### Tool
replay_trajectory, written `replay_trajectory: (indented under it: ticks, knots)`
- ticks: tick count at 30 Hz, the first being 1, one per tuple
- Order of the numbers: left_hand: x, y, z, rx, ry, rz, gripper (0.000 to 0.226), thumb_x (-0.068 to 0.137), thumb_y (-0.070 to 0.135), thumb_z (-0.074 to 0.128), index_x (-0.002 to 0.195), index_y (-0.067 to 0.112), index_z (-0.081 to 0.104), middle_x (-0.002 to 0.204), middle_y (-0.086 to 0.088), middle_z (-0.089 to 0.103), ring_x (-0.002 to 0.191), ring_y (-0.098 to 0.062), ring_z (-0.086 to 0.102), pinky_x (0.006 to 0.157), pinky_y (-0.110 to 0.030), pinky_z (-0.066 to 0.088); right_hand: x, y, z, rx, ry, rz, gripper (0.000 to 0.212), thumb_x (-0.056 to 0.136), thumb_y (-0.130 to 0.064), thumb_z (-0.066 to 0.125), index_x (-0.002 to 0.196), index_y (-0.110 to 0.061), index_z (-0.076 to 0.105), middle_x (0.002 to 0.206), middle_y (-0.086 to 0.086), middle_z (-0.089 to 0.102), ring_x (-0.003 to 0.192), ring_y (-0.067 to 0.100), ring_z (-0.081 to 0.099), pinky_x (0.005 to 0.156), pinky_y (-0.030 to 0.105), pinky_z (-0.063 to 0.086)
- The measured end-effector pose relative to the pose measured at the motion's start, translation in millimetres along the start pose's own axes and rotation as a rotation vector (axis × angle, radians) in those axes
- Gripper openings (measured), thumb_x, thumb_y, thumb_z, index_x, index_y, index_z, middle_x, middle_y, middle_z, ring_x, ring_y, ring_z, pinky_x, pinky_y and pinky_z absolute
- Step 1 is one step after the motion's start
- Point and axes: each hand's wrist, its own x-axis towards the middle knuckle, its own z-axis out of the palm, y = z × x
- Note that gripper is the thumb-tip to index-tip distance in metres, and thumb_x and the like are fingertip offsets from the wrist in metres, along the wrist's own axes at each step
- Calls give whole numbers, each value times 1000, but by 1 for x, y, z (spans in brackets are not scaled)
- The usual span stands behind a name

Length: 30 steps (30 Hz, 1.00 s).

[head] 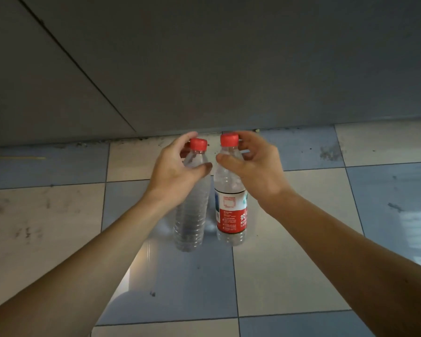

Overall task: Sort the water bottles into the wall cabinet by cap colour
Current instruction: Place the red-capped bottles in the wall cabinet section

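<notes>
Two red-capped water bottles stand side by side on the tiled floor (289, 276) near the grey wall — left hand (174, 167) grips the unlabelled bottle (191, 215) at its neck, right hand (254, 164) the red-labelled bottle (231, 210).

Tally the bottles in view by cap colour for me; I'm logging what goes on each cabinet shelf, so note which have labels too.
Red cap, no label: 1, the bare bottle in the left hand
Red cap, red and white label: 1, the labelled bottle in the right hand
Other cap colours: 0
Total: 2 bottles
</notes>
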Motion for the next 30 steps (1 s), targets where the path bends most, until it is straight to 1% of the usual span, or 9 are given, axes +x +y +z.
replay_trajectory:
  ticks: [2, 4, 9, 11, 15, 20, 22, 24, 30]
  knots:
    - [-14, 5, -14, -4, 78, 72, 74, 78, 20, 85, 143, 36, 51, 129, 18, 61, 118, 6, 55, 92, -1, 40, -6, -18, 1, 2, -16, -104, 41, 82, -20, 83, 119, -25, 65, 101, -18, 69, 89, -6, 66, 72, 8, 52]
    - [-28, 8, -26, -45, 158, 137, 75, 79, 19, 84, 143, 39, 51, 131, 17, 61, 120, 2, 57, 100, -16, 46, -11, -31, 1, -3, 1, -193, 38, 79, -17, 85, 111, -28, 66, 96, -20, 69, 92, -4, 66, 77, 8, 51]
    - [-48, 5, -41, -45, 260, 260, 71, 80, 15, 84, 141, 31, 52, 131, 12, 60, 125, -15, 59, 106, -39, 49, -15, -38, 0, -125, 63, -324, 41, 79, -19, 86, 107, -34, 61, 101, -25, 65, 100, -2, 62, 88, 11, 50]
    - [-53, 1, -44, -57, 286, 278, 66, 79, 17, 83, 138, 27, 54, 132, 11, 59, 126, -19, 58, 107, -44, 47, -13, -41, 1, -170, 76, -331, 41, 81, -23, 84, 108, -38, 58, 102, -29, 61, 100, -8, 59, 86, 5, 48]
    - [-63, -5, -47, -63, 314, 271, 60, 80, 14, 83, 130, 30, 55, 125, 12, 59, 121, -18, 58, 105, -41, 49, -7, -42, 9, -198, 51, -341, 39, 82, -28, 83, 110, -38, 58, 101, -30, 61, 99, -11, 58, 81, 1, 45]
    - [-73, -7, -49, -64, 318, 235, 57, 79, 13, 83, 126, 28, 55, 118, 13, 59, 116, -16, 58, 102, -34, 51, -6, -32, 17, -294, 79, -359, 41, 84, -34, 80, 115, -40, 54, 109, -24, 56, 99, -1, 58, 80, 5, 41]
    - [-73, -6, -51, -47, 311, 245, 58, 79, 12, 83, 127, 26, 55, 119, 14, 58, 117, -14, 58, 102, -31, 50, -9, -24, 17, -307, 98, -360, 51, 83, -33, 81, 127, -31, 54, 120, -15, 55, 106, 4, 55, 85, 6, 41]
    - [-75, -6, -50, -26, 307, 231, 62, 79, 15, 84, 132, 28, 53, 123, 13, 59, 118, -13, 57, 100, -26, 50, -13, -15, 17, -298, 89, -329, 65, 81, -32, 83, 136, -30, 48, 129, -12, 52, 112, 3, 53, 84, -1, 39]
    - [-80, -21, -44, -93, 337, 139, 84, 68, 30, 91, 137, 39, 44, 123, 24, 57, 119, 0, 54, 95, -13, 48, -11, 13, 23, -204, -9, -173, 84, 75, -27, 89, 142, -30, 38, 137, -9, 51, 118, 5, 53, 83, -3, 41]
